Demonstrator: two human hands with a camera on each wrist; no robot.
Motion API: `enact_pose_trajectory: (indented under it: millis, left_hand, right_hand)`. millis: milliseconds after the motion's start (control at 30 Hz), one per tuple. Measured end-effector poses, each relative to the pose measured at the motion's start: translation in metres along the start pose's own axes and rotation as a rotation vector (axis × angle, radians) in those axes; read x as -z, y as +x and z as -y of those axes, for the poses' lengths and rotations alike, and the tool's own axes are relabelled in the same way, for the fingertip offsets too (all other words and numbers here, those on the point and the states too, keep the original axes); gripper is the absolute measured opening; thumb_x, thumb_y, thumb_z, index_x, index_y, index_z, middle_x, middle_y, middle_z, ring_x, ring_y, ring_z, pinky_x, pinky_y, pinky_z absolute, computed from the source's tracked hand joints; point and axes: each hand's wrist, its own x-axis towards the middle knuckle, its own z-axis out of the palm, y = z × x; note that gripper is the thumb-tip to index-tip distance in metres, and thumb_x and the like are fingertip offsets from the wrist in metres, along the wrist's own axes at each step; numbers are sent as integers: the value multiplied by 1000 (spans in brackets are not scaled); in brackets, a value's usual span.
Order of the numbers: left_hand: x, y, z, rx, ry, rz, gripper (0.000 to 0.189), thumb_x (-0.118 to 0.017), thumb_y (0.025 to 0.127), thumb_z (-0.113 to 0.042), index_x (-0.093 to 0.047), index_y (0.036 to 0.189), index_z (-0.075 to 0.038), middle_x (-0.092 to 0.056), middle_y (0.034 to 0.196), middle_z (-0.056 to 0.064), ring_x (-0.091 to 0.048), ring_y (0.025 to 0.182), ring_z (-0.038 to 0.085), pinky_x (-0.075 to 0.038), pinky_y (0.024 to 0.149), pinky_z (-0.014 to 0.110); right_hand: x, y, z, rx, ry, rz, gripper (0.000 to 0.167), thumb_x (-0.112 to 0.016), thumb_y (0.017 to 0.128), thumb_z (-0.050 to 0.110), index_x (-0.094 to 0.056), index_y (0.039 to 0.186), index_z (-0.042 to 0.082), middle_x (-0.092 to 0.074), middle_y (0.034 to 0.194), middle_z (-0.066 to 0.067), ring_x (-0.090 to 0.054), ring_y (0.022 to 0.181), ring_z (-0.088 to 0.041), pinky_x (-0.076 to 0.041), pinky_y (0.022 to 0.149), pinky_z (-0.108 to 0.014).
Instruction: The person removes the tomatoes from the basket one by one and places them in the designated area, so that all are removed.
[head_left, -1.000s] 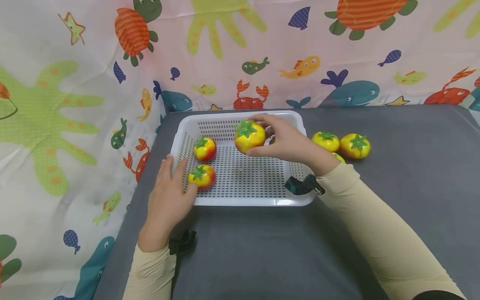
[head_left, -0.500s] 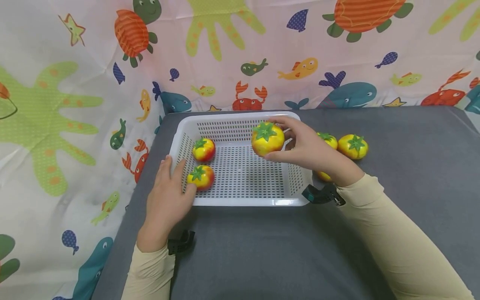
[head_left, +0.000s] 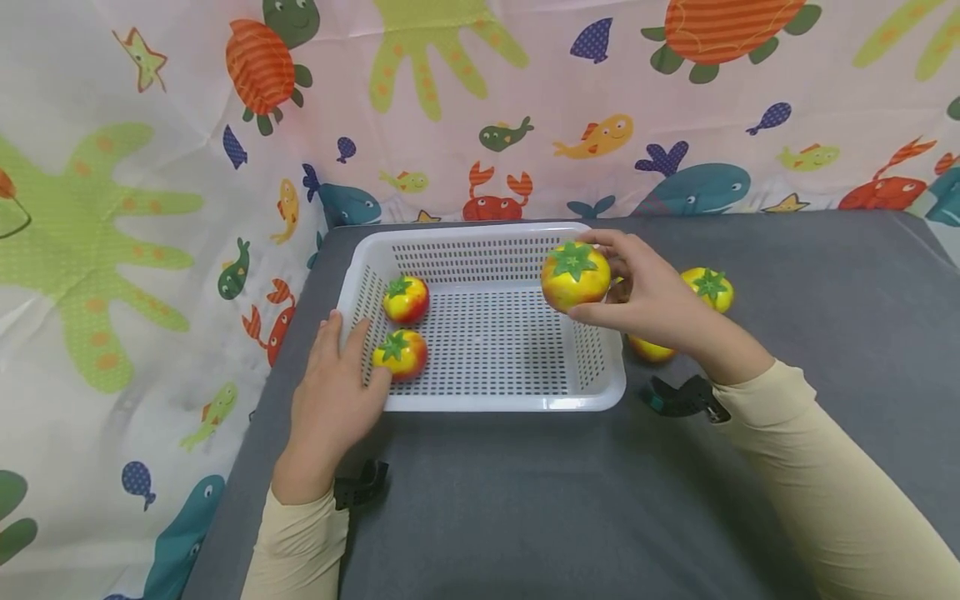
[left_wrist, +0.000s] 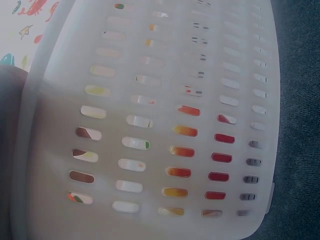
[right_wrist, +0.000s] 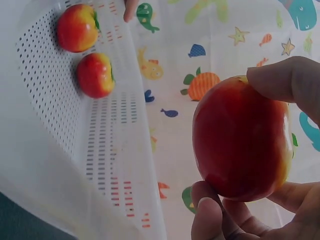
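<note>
My right hand (head_left: 663, 308) holds a yellow and red toy tomato (head_left: 576, 277) with a green leafy top, above the basket's right end. In the right wrist view the thumb and fingers grip this tomato's red underside (right_wrist: 240, 140). The white perforated basket (head_left: 498, 403) stands on the table. Two more tomatoes lie inside at its left: a rear one (head_left: 406, 300) and a front one (head_left: 401, 355). My left hand (head_left: 330, 408) rests over the basket's left front corner with extended fingers, its thumb beside the front tomato. The left wrist view shows mostly the basket's slotted wall (left_wrist: 165, 70).
Right of the basket, a tomato (head_left: 709, 288) lies on the grey tabletop (head_left: 832, 333). Another tomato (head_left: 651, 350) is partly hidden under my right hand. A patterned curtain (head_left: 450, 75) with sea animals borders the table at the back and left.
My right hand has moved rightward with the held tomato, from over the basket's middle to its right end. My left hand and the two tomatoes in the basket stay in place.
</note>
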Motion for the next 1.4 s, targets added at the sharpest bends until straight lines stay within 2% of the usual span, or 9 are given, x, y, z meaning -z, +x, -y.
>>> enact_pose_trajectory:
  millis: [100, 200, 467, 800, 1033, 1267, 1400]
  left_hand:
    - [0, 0, 0, 1, 0, 2, 77, -58, 94, -31, -35, 165, -11, -11, 176, 20, -14, 160, 45, -35, 109, 78]
    - [0, 0, 0, -1, 1, -1, 77, -59, 94, -31, -35, 165, -11, -11, 175, 20, -14, 160, 45, -35, 109, 78]
    - [2, 0, 0, 4, 9, -1, 77, -59, 95, -31, -34, 165, -12, -10, 176, 19, -12, 161, 44, -36, 109, 77]
    - [3, 0, -1, 2, 3, 5, 77, -58, 95, -31, -34, 165, -12, -10, 176, 19, -13, 160, 44, -35, 111, 77]
    - [3, -1, -1, -1, -1, -7, 76, -59, 95, -30, -35, 165, -11, -11, 175, 19, -13, 160, 44, -36, 109, 78]
    - [1, 0, 0, -8, -8, 1, 75, -57, 95, -30, -35, 165, -12, -12, 175, 19, -13, 160, 44, -36, 109, 78]
    - [0, -1, 0, -7, -8, 5, 76, -58, 95, -30, -35, 164, -11, -12, 175, 20, -13, 160, 45, -36, 108, 78]
  right_hand:
    - [5, -3, -4, -2, 15, -12, 89, -87, 84, 20, -37, 157, 15, -43, 150, -15, -61, 119, -35, -57, 92, -38]
    - [10, -6, -10, -1, 28, -26, 88, -86, 84, 18, -37, 157, 14, -46, 148, -16, -62, 117, -35, -56, 91, -34]
    - [17, -15, -27, 24, 59, -63, 88, -85, 86, 16, -35, 158, 11, -48, 147, -19, -60, 117, -34, -54, 83, -15]
    - [31, -31, -43, -73, 68, -108, 87, -85, 88, 19, -34, 159, 16, -46, 148, -18, -61, 122, -39, -52, 82, -10]
    - [39, -42, -58, -106, 36, -153, 87, -84, 89, 21, -33, 159, 14, -41, 148, -22, -56, 129, -46, -48, 79, -5]
    - [45, -51, -74, -133, 31, -202, 86, -83, 90, 22, -33, 160, 14, -42, 151, -22, -55, 127, -37, -47, 79, -2]
    - [47, -56, -81, -140, 20, -232, 86, -85, 89, 26, -35, 158, 14, -44, 148, -18, -54, 122, -24, -47, 79, -3]
